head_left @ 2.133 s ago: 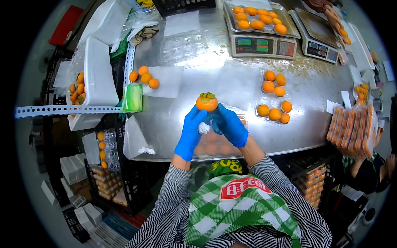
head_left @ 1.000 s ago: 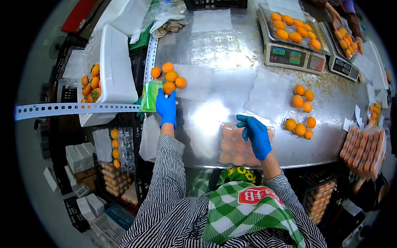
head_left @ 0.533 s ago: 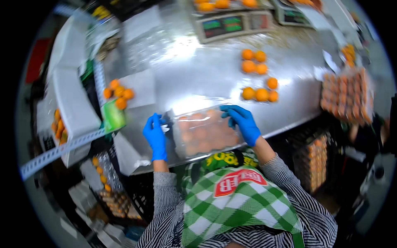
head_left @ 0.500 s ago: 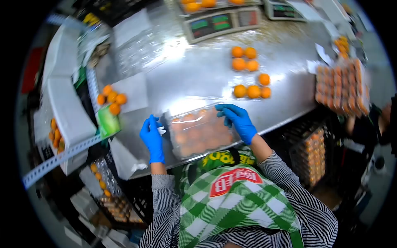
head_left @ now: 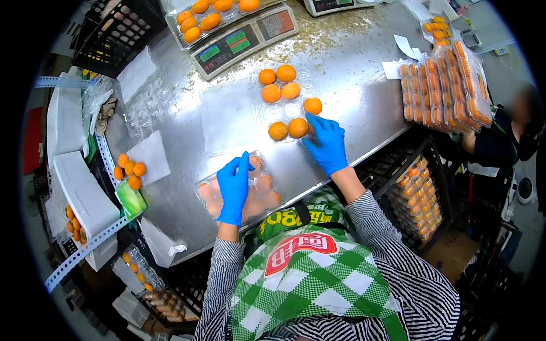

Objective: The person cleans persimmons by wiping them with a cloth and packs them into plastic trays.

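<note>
Blue gloves cover both hands. My left hand (head_left: 233, 187) is over a clear tray of orange fruits (head_left: 264, 199) near the table edge, its fingers closed around a bit of white tissue (head_left: 252, 182) that shows beside the palm. To the right, my right hand (head_left: 327, 145) has thumb and fingers around an orange fruit (head_left: 311, 129), partly hidden by the glove. This fruit is at the end of a row in a clear open tray (head_left: 292, 108). Another fruit (head_left: 313, 105) lies just above it, and several more are in the same tray.
A scale (head_left: 227, 48) carries a fruit tray. Several loose fruits (head_left: 129, 168) lie by a green packet (head_left: 132, 200). Stacked packed trays (head_left: 443, 85) stand right, near a person (head_left: 500, 128). Below the table are black crates (head_left: 418, 187); a white foam box (head_left: 85, 190) is left.
The fruit once between my hands was set with the left pile. My right hand has moved from the packed tray to a fruit in the open tray. My left hand is now over the packed tray.
</note>
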Available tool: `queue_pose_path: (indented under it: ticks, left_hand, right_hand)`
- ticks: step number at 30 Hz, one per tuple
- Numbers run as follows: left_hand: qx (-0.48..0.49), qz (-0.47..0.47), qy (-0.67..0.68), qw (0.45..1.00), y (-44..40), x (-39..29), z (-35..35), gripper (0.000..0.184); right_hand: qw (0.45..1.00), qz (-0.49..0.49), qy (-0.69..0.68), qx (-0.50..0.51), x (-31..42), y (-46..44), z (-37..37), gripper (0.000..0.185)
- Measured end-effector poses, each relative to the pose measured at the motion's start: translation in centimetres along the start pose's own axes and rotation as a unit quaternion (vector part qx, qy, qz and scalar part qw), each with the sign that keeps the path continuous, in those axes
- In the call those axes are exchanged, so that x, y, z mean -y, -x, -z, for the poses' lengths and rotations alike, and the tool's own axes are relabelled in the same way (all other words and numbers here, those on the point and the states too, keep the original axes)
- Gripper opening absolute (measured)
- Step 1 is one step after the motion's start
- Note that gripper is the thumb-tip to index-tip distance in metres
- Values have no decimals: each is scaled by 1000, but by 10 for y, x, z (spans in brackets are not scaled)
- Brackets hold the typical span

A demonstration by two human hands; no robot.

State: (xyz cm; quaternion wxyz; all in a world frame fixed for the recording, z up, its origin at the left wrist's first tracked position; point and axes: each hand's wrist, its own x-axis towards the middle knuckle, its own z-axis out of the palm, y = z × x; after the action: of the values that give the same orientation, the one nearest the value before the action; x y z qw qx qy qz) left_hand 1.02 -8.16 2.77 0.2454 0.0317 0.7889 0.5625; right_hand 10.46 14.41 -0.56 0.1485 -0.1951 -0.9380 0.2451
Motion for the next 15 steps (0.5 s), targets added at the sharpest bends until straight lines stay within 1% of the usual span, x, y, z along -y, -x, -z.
queue_pose_path:
  ticks: [2,3,6,9,12,15]
  left_hand:
    - [8,16,24,1000,2,-9,-11,33]
    - [13,-7,-27,1000,-1,-5,-12,31]
    - [7,-22,-74,997,-1,-5,-17,30]
    - [-6,-4,-61,998,-1,-5,-24,30]
    - [-2,23,-84,996,-1,-7,-29,29]
    - [-14,15,-35,999,-1,7,-41,28]
  right_hand:
    - [998,18,38,40,1,-5,-6,61]
    - [996,28,58,60,0,-8,-8,62]
    - [994,25,78,65,-4,-12,-15,62]
    - [995,25,43,81,-7,-17,-12,61]
    - [998,41,25,47,-11,-33,-10,58]
    - [995,95,10,9,-8,-63,-17,57]
